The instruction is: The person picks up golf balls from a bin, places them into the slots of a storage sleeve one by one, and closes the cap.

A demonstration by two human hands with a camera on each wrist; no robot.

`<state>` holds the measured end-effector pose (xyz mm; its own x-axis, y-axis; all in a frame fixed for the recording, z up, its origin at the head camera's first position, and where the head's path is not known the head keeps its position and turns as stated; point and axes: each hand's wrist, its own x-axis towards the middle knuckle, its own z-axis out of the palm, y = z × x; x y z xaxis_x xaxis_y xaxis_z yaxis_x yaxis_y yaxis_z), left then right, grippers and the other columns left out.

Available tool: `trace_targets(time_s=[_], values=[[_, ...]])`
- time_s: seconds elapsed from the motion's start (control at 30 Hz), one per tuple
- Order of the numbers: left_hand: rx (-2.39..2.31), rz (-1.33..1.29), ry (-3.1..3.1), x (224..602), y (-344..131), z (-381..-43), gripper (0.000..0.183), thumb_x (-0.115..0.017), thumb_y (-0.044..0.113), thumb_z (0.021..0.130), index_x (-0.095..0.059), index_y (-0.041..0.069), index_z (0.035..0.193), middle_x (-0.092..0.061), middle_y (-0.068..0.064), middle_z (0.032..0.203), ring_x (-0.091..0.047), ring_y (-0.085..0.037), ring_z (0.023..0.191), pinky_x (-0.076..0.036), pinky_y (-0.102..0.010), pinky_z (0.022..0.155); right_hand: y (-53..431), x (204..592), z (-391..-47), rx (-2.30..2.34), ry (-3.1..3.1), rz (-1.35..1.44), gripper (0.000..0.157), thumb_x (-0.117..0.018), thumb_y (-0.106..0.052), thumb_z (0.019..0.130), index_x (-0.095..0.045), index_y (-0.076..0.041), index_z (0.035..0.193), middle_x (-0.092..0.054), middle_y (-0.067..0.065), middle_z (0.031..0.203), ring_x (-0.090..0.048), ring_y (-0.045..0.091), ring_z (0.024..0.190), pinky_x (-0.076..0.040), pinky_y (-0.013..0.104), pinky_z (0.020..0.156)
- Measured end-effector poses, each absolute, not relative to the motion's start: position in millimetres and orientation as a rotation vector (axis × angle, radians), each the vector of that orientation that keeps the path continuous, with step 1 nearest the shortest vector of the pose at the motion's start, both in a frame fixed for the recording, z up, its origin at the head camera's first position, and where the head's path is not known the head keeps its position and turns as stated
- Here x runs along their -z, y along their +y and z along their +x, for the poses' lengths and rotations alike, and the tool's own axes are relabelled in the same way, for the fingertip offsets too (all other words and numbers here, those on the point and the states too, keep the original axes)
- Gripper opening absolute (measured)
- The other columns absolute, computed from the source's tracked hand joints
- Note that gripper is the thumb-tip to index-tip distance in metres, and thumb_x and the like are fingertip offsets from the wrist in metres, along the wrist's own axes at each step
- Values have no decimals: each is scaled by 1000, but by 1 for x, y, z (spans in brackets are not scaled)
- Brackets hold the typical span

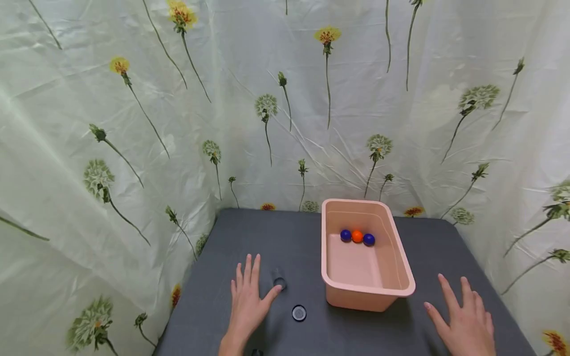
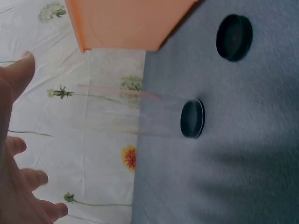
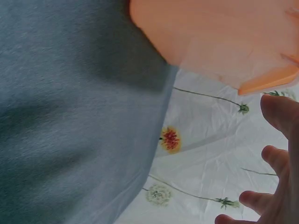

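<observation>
My left hand (image 1: pixel 249 299) is held over the table with fingers spread and holds nothing. Just past its thumb stands a clear cylinder (image 1: pixel 278 273) with a black base (image 2: pixel 190 119); its see-through wall shows only faintly in the left wrist view. Nearer to me lies a round black cap (image 1: pixel 299 313), apart from the cylinder. To the right of the bin, my right hand (image 1: pixel 465 316) hovers with its fingers apart and nothing in them. The pink bin (image 1: pixel 367 287) sits between the two hands, holding two blue balls (image 1: pixel 346 235) and an orange ball (image 1: pixel 357 236) in a row.
The dark grey table (image 1: pixel 249 232) is bordered at the back and sides by a white curtain (image 1: pixel 240 74) printed with dandelions. A small dark object (image 1: pixel 257 352) shows at the bottom edge of the head view, beside the left wrist.
</observation>
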<state>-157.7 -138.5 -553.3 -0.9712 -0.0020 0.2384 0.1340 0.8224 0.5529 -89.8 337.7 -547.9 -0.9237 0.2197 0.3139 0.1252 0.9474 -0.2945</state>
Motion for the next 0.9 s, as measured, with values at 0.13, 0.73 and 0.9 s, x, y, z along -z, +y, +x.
trace_targets(time_s=[0.13, 0.73, 0.9], values=[[1123, -78, -2678, 557, -135, -161, 99, -63, 70, 86, -18, 27, 162, -13, -9, 167, -12, -41, 151, -21, -70, 109, 339, 538, -90, -430, -2702, -201, 90, -74, -37, 90, -21, -20, 161, -20, 37, 153, -33, 64, 120, -31, 81, 81], [1692, -161, -2381, 603, -126, -208, 92, -87, 37, 79, -35, 30, 155, -55, -5, 143, -50, -30, 131, -42, -57, 101, 316, 454, -146, -657, -2556, 121, 82, -77, -19, 88, -35, -20, 158, -35, 30, 150, -41, 55, 126, -38, 76, 79], [1717, -166, -2365, 613, -126, -213, 80, -87, 26, 80, -46, 27, 149, -67, 0, 125, -60, -25, 118, -45, -54, 98, 303, 440, -165, -692, -2583, 206, 78, -77, -21, 90, -36, -20, 157, -36, 27, 149, -42, 52, 126, -40, 74, 80]])
